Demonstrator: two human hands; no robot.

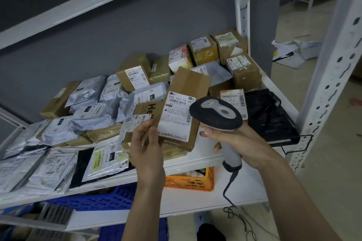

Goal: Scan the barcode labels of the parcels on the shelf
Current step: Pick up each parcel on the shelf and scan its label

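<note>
Left hand (146, 149) pinching tilted box (177, 111), right hand (238, 141) gripping scanner (216, 112) beside it; could misread neighbouring labels, probably.

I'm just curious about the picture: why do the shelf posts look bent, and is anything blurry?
Head view: the wide-angle lens bows the post near the edge; light is dim and even; the held box's label reads fairly sharp, far parcels softer.

The left hand (146, 148) is raised, fingers curled in a pinch (thumb uppermost); the right hand (237, 141) grips, forearm extended forward.
</note>
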